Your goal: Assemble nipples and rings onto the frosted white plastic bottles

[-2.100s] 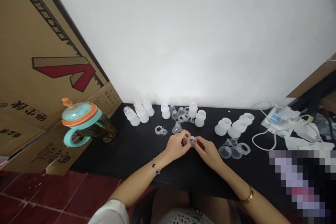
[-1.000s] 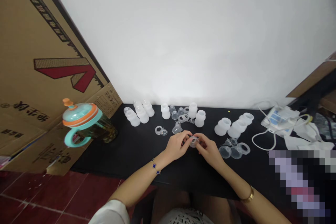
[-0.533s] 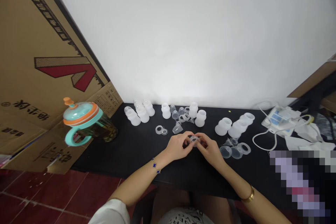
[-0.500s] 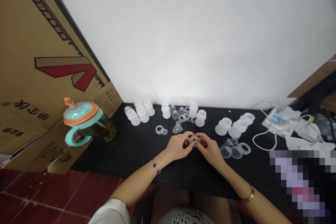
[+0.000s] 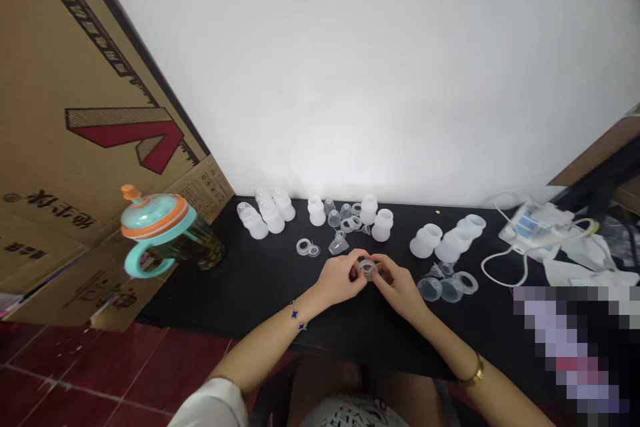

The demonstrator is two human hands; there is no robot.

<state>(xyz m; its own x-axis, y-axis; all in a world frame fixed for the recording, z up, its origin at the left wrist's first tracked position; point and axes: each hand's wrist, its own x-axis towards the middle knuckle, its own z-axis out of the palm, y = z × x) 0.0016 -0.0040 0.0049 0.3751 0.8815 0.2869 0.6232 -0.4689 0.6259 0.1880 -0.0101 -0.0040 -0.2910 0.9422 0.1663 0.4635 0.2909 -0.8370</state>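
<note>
Near the middle of the black table [image 5: 240, 293], a small translucent ring-shaped piece [image 5: 368, 269] is held between both hands. My left hand [image 5: 344, 277] grips its left side with curled fingers, and my right hand [image 5: 397, 283] pinches its right side. Just beyond the hands lie a clear cap [image 5: 339, 243], a white ring [image 5: 303, 247] and several small clear parts [image 5: 347, 211]. White open bottles stand behind them, one [image 5: 383, 225] close to my right hand. Clear domes [image 5: 451, 290] and another ring [image 5: 466, 283] lie to the right.
Capped bottles [image 5: 253, 221] stand at the back left, more open bottles [image 5: 426, 241] at the right. A large handled jug [image 5: 173, 230] is by cardboard boxes [image 5: 90, 147] on the left. White cables and a white device [image 5: 533, 230] lie far right, before the wall.
The ring-shaped piece has turned slightly and shifted a little left between my fingers. Both hands have otherwise barely moved.
</note>
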